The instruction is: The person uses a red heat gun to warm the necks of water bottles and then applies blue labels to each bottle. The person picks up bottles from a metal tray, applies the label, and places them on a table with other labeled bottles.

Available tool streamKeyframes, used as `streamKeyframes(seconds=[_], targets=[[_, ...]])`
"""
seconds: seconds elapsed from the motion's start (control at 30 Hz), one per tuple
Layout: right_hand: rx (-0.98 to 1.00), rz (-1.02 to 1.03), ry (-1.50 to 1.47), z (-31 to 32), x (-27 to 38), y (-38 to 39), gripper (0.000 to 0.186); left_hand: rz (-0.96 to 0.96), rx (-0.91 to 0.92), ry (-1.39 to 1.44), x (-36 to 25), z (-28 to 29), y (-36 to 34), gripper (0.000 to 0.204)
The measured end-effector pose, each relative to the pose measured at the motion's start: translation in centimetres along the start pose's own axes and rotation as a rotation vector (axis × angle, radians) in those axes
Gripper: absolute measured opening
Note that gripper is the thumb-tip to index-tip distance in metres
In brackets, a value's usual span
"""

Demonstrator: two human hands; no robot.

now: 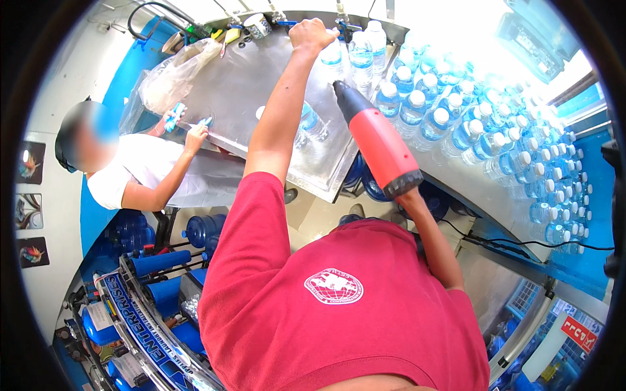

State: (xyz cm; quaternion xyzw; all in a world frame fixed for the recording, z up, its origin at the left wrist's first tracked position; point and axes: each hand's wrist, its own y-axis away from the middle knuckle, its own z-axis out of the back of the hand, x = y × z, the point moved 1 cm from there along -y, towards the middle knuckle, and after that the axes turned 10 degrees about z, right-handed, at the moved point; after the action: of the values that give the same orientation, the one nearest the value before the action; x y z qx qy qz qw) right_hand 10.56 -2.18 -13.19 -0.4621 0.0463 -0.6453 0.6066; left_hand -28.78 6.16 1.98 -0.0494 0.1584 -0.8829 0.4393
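My left hand [313, 36] reaches far over the metal table, closed at the top of a clear water bottle [332, 60]. That bottle's cap is hidden behind my fingers. In my right hand [409, 197] is a red and black heat gun [381, 144], its handle mostly out of sight behind the body. The black nozzle points up and left, just short of the bottle. Right of it stand two more capped bottles [360, 55]. Other bottles [314, 124] stand on the table beside my left forearm, partly covered by it.
Rows of capped bottles [466, 133] crowd the right-hand counter. A person [140, 169] at the left handles small blue-and-white items near a clear plastic bag [179, 78]. A mug [257, 26] and taps line the back. Large blue jugs [203, 229] are below; a black cable [528, 243] runs right.
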Motion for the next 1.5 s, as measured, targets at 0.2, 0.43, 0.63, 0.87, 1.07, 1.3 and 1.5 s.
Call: streamKeyframes(seconds=[0.2, 0.43, 0.63, 0.87, 1.07, 1.3, 1.5], targets=[[-0.039, -0.398, -0.490, 3.9, 3.9, 0.9, 0.043, 0.077, 0.061, -0.029, 0.0, -0.7, -1.3, 0.068], [-0.080, -0.618, -0.657, 6.3, 5.4, 5.3, 0.044, 0.011, 0.464, 0.028, 4.6, 4.7, 2.3, 0.076], [-0.050, -0.610, -0.603, 8.1, 5.5, 8.5, 0.043, -0.332, 0.516, 0.339, 11.3, 9.6, 14.8, 0.048], [0.023, -0.498, -0.549, 8.0, 4.0, 8.9, 0.043, -0.210, 0.459, 0.420, 11.1, 9.3, 17.0, 0.035], [0.105, -0.301, -0.486, 5.1, 2.3, 8.3, 0.043, -0.145, 0.147, 0.305, 9.8, 8.8, 18.2, 0.042], [0.164, -0.128, -0.402, 2.0, 0.6, 7.9, 0.043, -0.119, 0.048, 0.259, 8.7, 8.8, 19.2, 0.049], [0.178, -0.078, -0.361, 1.2, 0.0, 7.8, 0.043, -0.035, 0.138, 0.309, 9.3, 8.4, 19.7, 0.051]])
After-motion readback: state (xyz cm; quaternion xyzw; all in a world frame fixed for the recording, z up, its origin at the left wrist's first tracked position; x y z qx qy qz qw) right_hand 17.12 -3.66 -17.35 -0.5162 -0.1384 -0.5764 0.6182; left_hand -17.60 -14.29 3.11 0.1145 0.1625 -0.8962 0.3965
